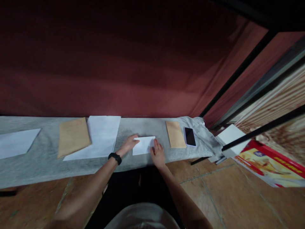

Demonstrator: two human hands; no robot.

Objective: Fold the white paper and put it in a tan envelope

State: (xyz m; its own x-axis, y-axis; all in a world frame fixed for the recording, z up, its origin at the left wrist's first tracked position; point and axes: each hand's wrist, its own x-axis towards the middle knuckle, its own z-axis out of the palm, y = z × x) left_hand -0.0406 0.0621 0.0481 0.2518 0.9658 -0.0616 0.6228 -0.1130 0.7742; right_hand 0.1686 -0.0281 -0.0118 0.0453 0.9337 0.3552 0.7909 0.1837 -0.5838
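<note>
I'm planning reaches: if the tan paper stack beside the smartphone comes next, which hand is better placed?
Probably the right hand: it touches the white paper along its right edge, nearer the tan paper stack; the left hand is farther away.

We see smooth, matt paper in the small white sheet (pixel 143 147) and the large white sheet (pixel 102 136); dull brown paper in the creased envelope (pixel 72 136); matt, wrinkled grey cloth (pixel 203 138) on the tabletop (pixel 128 125); smooth, dark glass on the phone (pixel 190 136); printed cardboard, seemingly glossy, in the red box (pixel 274 162).
</note>
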